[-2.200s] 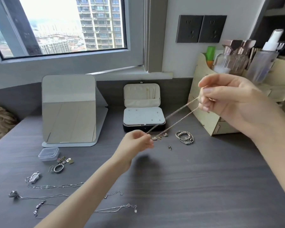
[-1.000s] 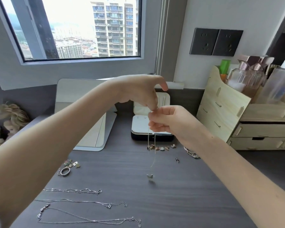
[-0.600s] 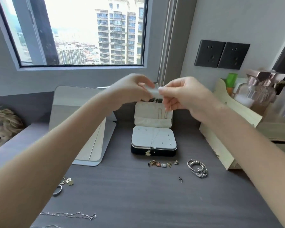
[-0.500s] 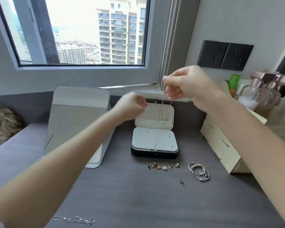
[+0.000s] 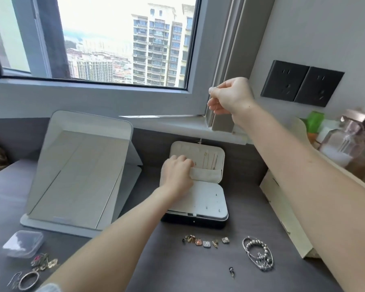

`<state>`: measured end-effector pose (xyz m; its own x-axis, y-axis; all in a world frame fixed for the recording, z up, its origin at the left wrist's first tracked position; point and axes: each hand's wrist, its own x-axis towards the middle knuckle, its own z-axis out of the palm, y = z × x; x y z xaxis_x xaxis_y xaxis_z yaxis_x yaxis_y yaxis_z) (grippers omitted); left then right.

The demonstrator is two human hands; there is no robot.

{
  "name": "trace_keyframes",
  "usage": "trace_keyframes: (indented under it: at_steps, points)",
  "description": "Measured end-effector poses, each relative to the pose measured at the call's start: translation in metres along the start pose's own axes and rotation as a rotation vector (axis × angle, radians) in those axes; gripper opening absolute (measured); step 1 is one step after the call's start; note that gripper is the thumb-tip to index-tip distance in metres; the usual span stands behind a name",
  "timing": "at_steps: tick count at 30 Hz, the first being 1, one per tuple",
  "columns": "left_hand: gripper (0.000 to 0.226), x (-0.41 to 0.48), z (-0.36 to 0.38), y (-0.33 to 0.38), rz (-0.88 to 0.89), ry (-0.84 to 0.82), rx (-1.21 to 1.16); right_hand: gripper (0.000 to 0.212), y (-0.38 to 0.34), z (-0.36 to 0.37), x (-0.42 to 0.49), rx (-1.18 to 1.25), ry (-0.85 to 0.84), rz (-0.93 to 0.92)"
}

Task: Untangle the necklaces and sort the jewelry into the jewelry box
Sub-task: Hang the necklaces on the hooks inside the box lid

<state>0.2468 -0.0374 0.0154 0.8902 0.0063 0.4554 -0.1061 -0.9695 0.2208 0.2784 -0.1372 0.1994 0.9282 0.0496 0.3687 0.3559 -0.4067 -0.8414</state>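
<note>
Lower than half a second ago, my left hand (image 5: 177,173) has dropped out of the air onto the open jewelry box (image 5: 200,209) at the middle of the worktop (image 5: 177,270). Its fingers curl over the lip of the lid pocket (image 5: 207,175), and I judge they are holding it open. My right hand (image 5: 230,95) is raised at 1 o'clock from the box, level with the window frame. Its grip is pressed together, thumb and forefinger pinching the upper end of a fine gold necklace (image 5: 216,104).

Only a short length of chain shows below that pinch. Further down I lose the strand against the pale frame, apart from a small glint at the lid's top edge, at 12 o'clock on the box. I judge the chain hangs plumb, long axis running 12 to 6, its lower end pointing down at the lid, where other chains (image 5: 209,160) already hang.

This necklace looks nearly weightless, limp and slippery. It should kink or knot if let slack, and may snap if tugged. I judge the safest hold is a fingertip pinch near the clasp end, letting its own weight keep it straight.

Loose earrings (image 5: 205,242) lie at 6 o'clock from the box, bracelets (image 5: 258,253) at 5 o'clock, and a mirror (image 5: 82,169) at 9 o'clock.
</note>
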Motion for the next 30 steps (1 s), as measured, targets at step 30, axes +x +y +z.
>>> trace_keyframes:
  at_steps: [30]
  points:
    - [0.012,0.002,0.031,-0.001,-0.096,0.327,-0.134,0.012,0.093,0.041,-0.009,-0.025,-0.148,0.152]
